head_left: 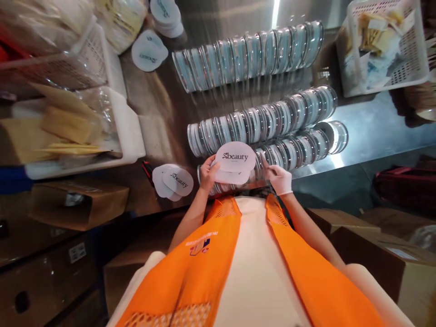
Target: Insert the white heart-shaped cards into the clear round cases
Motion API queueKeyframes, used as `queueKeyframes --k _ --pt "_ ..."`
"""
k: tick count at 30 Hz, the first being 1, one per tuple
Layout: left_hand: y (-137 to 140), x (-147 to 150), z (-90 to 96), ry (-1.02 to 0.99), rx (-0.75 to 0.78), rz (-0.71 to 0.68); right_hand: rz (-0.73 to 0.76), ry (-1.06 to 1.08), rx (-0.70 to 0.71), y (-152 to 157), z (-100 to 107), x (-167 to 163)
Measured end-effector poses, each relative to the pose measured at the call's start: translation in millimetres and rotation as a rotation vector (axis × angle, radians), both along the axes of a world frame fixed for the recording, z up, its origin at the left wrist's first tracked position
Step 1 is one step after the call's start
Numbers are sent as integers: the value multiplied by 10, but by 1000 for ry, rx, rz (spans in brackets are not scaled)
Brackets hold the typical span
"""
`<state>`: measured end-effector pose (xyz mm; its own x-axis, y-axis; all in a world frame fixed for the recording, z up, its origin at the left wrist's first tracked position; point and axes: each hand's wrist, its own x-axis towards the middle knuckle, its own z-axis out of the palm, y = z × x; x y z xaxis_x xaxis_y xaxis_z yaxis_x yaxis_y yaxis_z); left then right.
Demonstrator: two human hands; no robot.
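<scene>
Printed cards [235,152]: at least two overlapping white ovals marked "beauty", held between the left hand [207,175] and the right hand [279,178], close in front of the person's torso.
Cards' long axis: roughly side to side, running from the left hand toward the right.
Nearer hand: the left, which touches them; the right is apart, just past their other end.
Left grip: thumb and fingers pinched on the left edge.
Right fingers: white-gloved palm, fingers partly curled, index pointing at the near row of clear cases [289,153]; contact cannot be told.
Near row: passes behind the cards and extends beyond the right hand, angling away from the body.
Middle row [262,122]: just beyond both hands.
Far row [248,59]: farther out, past the middle one.
Loose cards [179,181]: on the table, outward of the left hand.
</scene>
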<state>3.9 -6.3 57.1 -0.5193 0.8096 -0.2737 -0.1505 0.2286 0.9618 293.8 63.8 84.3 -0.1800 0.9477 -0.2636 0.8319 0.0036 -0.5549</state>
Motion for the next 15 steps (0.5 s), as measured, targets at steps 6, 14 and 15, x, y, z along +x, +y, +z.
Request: queueKeyframes --k 6,14,15 --pt "-19 -9 -33 -49 20 46 -87 49 -209 -342 -380 9" --pt "-11 23 -1 22 9 1 293 35 -632 -19 -51 179" --pt "-3 31 1 15 9 3 332 -94 -562 -14 55 153"
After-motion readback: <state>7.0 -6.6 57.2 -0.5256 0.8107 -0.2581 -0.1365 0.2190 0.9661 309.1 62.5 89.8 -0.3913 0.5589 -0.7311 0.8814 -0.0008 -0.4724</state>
